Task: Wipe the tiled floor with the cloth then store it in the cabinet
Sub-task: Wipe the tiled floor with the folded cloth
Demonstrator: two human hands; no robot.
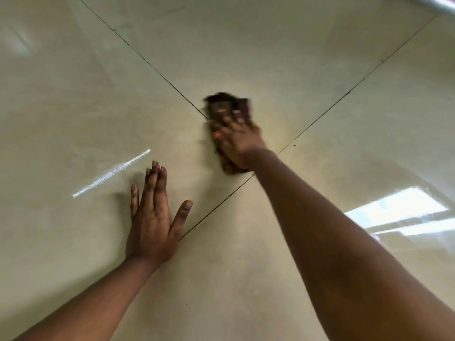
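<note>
A dark brown cloth point(222, 104) lies bunched on the glossy beige tiled floor point(270, 45), right where dark grout lines cross. My right hand point(240, 141) presses down on the cloth with fingers spread over it, arm stretched forward; the cloth and fingers look motion-blurred. My left hand point(154, 217) rests flat on the tile to the lower left, fingers apart, holding nothing. No cabinet is in view.
Grout lines point(152, 67) run diagonally across the floor. A bright streak of reflected light point(110, 173) sits left of my left hand, and a window reflection point(398, 212) shines on the tile at the right. A pale metallic edge point(433, 2) shows at the top right corner.
</note>
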